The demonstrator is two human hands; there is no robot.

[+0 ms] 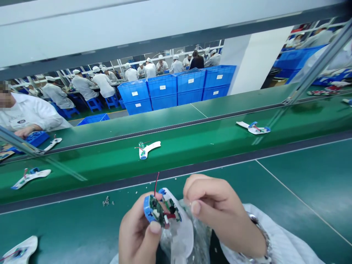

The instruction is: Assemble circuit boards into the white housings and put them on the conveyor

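Head view: a circuit board [156,211] is grasped by the left hand [135,226] beside a white shell [183,234]; whether anything is pinched by the curled right hand [217,207] cannot be told; bin labels [162,87] are illegibly small.

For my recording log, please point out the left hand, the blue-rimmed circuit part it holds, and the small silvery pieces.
Left hand [137,228], head view: middle of the hand.
Blue-rimmed circuit part [155,209], head view: green board.
Small silvery pieces [106,201], head view: the main cluster.
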